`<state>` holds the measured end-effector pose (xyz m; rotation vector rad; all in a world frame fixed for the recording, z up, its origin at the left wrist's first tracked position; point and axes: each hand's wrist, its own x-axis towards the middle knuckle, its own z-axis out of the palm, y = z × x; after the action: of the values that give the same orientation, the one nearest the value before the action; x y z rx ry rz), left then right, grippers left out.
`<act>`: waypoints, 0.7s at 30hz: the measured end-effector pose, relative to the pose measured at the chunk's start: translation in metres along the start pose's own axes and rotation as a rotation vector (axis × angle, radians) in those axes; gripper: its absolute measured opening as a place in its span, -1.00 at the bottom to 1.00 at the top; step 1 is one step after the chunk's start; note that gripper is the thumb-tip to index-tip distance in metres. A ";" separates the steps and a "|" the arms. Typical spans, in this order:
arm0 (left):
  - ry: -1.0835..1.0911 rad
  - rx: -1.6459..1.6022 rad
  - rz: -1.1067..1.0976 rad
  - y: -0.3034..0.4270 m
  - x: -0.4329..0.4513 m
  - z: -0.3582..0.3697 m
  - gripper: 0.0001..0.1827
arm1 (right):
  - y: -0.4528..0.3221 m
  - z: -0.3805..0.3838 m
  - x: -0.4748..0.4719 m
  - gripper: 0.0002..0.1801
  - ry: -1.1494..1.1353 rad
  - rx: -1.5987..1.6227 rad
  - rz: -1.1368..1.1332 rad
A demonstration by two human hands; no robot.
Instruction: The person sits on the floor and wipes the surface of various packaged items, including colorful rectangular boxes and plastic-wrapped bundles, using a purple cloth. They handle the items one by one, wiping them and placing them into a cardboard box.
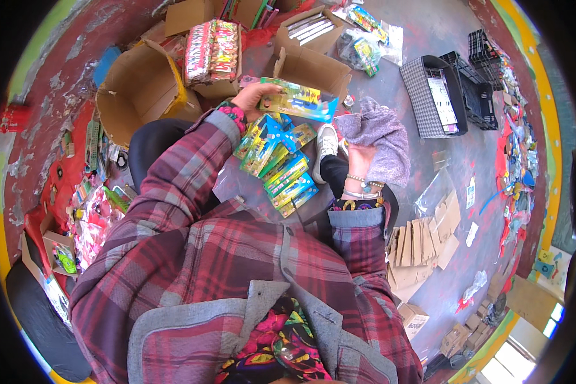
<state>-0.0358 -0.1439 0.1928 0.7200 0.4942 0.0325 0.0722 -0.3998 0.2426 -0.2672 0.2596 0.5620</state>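
Note:
My left hand (253,98) grips one end of a flat, colourful blue and yellow-green package (297,100), held above the floor. A grey-purple cloth (381,139) is draped over my right hand (362,158), which holds it; the fingers are mostly hidden under the fabric. Below and between my hands, similar packages (281,161) lie in an overlapping pile on the floor. Just beyond the held package stands an open cardboard box (312,69).
A large open cardboard box (141,91) and a box of wrapped sweets (213,53) stand at upper left. Black plastic baskets (432,96) are at right. Flattened cardboard pieces (415,245) lie at lower right. Plastic-bagged packages (362,50) rest near the top.

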 end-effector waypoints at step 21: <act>-0.232 -0.414 0.148 -0.021 -0.131 0.107 -0.45 | 0.102 0.060 -0.085 -0.50 -0.792 -1.820 -0.992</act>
<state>-0.1068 -0.2521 0.3042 0.3460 0.2003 0.1824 -0.0437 -0.3388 0.3071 -1.7463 -1.2227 -0.2926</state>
